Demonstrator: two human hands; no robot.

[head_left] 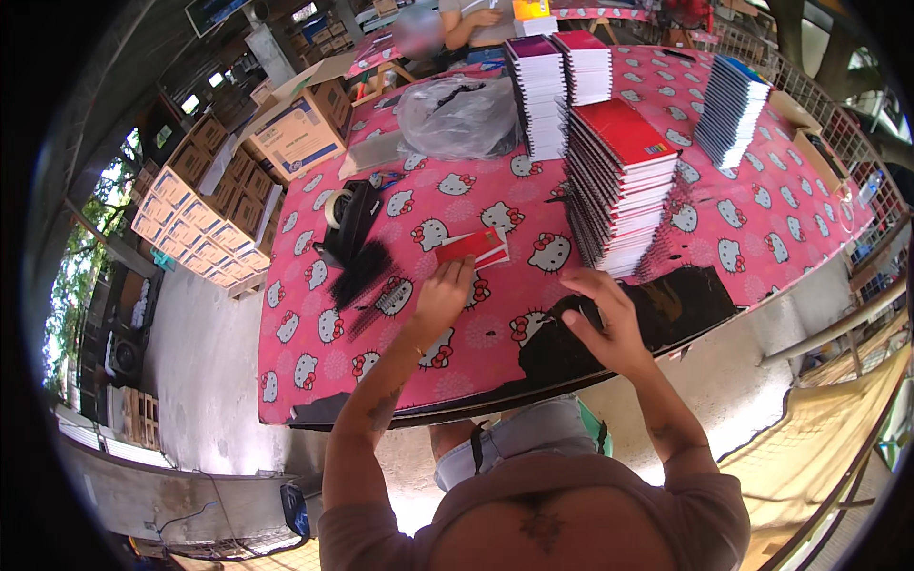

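Small red cards [481, 243] with white edges lie on the pink patterned table, overlapping one another. My left hand [446, 290] reaches over their near edge, its fingertips closed on a red card. To the right, my right hand [609, 324] is open, thumb and fingers apart, with nothing in it. It hovers by the front edge, over a torn black patch [666, 309] of the table. Just beyond it stands a tall stack of red spiral notebooks [624, 133]. Black plastic binding spirals [362, 276] lie loose to the left of my left hand.
A tape dispenser [354, 214] stands left of the cards. Further back are a clear plastic bag [457, 119], more notebook stacks [538, 95] and a dark-spined stack [731, 114]. Piled cartons [205, 209] flank the table's left. Another person [466, 24] sits beyond the table.
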